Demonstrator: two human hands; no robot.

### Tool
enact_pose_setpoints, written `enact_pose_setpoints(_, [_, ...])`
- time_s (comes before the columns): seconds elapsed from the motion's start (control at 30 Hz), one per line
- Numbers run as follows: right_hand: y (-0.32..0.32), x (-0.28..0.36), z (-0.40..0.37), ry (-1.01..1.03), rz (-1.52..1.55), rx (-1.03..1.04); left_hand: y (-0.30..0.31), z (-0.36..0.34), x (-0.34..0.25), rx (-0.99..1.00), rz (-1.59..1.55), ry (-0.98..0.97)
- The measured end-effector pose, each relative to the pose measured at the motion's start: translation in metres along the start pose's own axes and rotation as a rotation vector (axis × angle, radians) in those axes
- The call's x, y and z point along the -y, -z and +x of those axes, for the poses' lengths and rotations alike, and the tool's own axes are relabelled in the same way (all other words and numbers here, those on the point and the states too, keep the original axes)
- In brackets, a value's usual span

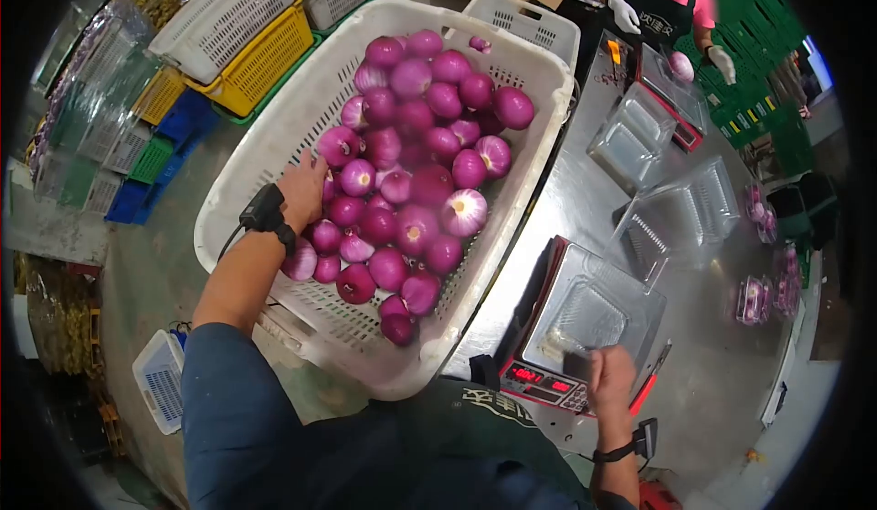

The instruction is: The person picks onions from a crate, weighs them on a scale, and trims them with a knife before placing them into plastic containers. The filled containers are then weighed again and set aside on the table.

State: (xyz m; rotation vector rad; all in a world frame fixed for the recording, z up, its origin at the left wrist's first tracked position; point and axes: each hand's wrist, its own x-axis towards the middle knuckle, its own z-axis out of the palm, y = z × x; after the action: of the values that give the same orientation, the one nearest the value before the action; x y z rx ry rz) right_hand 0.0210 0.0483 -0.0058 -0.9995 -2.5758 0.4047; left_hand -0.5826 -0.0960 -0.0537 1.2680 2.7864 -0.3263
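Note:
A large white crate [534, 158] holds many peeled red onions [432, 186]. My left hand [303, 190] reaches over the crate's left side and touches the onions there, its fingers partly hidden among them. On the steel table [521, 273] to the right stands a red scale [548, 384] with a lit display and an open clear plastic tray [589, 314] on top. My right hand [611, 378] is closed beside the scale's front right corner, near the tray; what it holds, if anything, is too small to name.
More clear trays [685, 209] lie farther along the table, with packed onions [754, 298] at its right. A co-worker [662, 3] in white gloves stands at the far end by a second scale. Stacked crates [251, 53] stand at the upper left.

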Motion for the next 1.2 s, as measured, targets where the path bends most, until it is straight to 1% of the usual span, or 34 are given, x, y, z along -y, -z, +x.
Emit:
enact_pose_setpoints(0.03, [-0.001,0.011,-0.002,-0.003,-0.005,0.006,-0.003,0.003,0.002,-0.023,0.030,-0.044])
enact_pose_setpoints(0.1, [0.001,0.028,0.001,-0.003,0.097,0.071,-0.015,0.010,0.009,-0.066,0.084,-0.119])
enact_pose_setpoints(0.13, [0.002,0.035,0.004,-0.005,0.089,0.069,-0.020,0.015,0.012,-0.069,0.077,-0.123])
enact_pose_setpoints(0.2, [0.005,0.046,0.010,-0.105,0.198,0.015,-0.015,0.017,0.014,0.006,0.060,-0.117])
enact_pose_setpoints(0.23, [0.007,0.048,0.013,-0.103,0.193,0.013,-0.010,0.017,0.015,0.004,0.056,-0.118])
enact_pose_setpoints(0.3, [0.012,0.053,0.020,-0.159,0.251,-0.053,0.013,0.016,0.016,0.112,-0.174,-0.041])
enact_pose_setpoints(0.33, [0.016,0.059,0.026,-0.160,0.245,-0.052,0.027,0.015,0.017,0.113,-0.179,-0.043])
enact_pose_setpoints(0.4, [0.018,0.072,0.042,-0.200,0.302,-0.123,0.054,0.016,0.021,0.195,-0.743,0.153])
enact_pose_setpoints(0.43, [0.016,0.075,0.049,-0.182,0.325,-0.140,0.063,0.017,0.023,0.335,-1.065,0.130])
enact_pose_setpoints(0.47, [0.014,0.082,0.057,-0.179,0.329,-0.144,0.074,0.011,0.020,0.328,-1.063,0.130])
enact_pose_setpoints(0.53, [0.011,0.101,0.078,-0.163,0.441,-0.165,0.096,-0.001,0.002,0.499,-1.672,-0.018])
enact_pose_setpoints(0.6, [0.006,0.126,0.099,-0.084,0.502,-0.174,0.103,-0.007,-0.015,0.689,-1.818,-0.174])
enact_pose_setpoints(0.63, [0.003,0.134,0.110,-0.008,0.519,-0.156,0.109,-0.016,-0.027,0.756,-1.898,-0.270])
enact_pose_setpoints(0.67, [0.000,0.142,0.121,0.067,0.536,-0.134,0.130,-0.039,-0.055,0.688,-2.003,-0.239])
enact_pose_setpoints(0.7, [0.004,0.158,0.132,0.109,0.515,-0.120,0.146,-0.057,-0.079,0.677,-2.086,-0.139])
enact_pose_setpoints(0.73, [0.010,0.174,0.141,0.153,0.495,-0.102,0.153,-0.070,-0.092,0.729,-2.079,-0.230])
enact_pose_setpoints(0.77, [0.009,0.184,0.148,0.222,0.460,-0.131,0.149,-0.074,-0.099,0.898,-2.025,-0.348])
enact_pose_setpoints(0.8, [0.007,0.192,0.154,0.294,0.429,-0.154,0.156,-0.093,-0.118,0.885,-2.009,-0.238])
enact_pose_setpoints(0.83, [0.006,0.199,0.158,0.339,0.452,-0.168,0.157,-0.103,-0.130,1.093,-2.017,-0.378])
enact_pose_setpoints(0.87, [0.000,0.199,0.159,0.348,0.403,-0.220,0.180,-0.129,-0.161,1.002,-2.214,-0.012])
enact_pose_setpoints(0.9, [-0.003,0.191,0.156,0.257,0.537,-0.233,0.169,-0.130,-0.145,1.202,-1.909,-0.452])
enact_pose_setpoints(0.93, [-0.005,0.180,0.151,0.162,0.667,-0.245,0.166,-0.127,-0.141,1.315,-1.882,-0.554])
enact_pose_setpoints(0.97, [0.005,0.182,0.144,-0.026,0.944,-0.187,0.180,-0.124,-0.129,1.154,-1.691,-0.636])
enact_pose_setpoints(1.0, [0.007,0.169,0.134,-0.122,0.980,-0.216,0.188,-0.117,-0.113,1.005,-1.491,-0.707])
enact_pose_setpoints(1.03, [0.013,0.156,0.125,-0.206,0.955,-0.223,0.176,-0.104,-0.099,0.730,-1.344,-0.816])
enact_pose_setpoints(1.07, [0.014,0.143,0.115,-0.250,0.947,-0.268,0.185,-0.095,-0.078,0.488,-1.283,-0.816])
enact_pose_setpoints(1.1, [0.012,0.120,0.100,-0.308,0.843,-0.302,0.192,-0.082,-0.058,0.563,-1.368,-0.579])
enact_pose_setpoints(1.13, [0.012,0.105,0.086,-0.410,0.852,-0.310,0.179,-0.065,-0.035,0.353,-1.306,-0.508])
enact_pose_setpoints(1.17, [0.012,0.091,0.072,-0.501,0.839,-0.329,0.178,-0.056,-0.015,0.259,-1.204,-0.387])
enact_pose_setpoints(1.2, [0.012,0.080,0.058,-0.568,0.798,-0.335,0.172,-0.047,0.005,0.216,-0.983,-0.285])
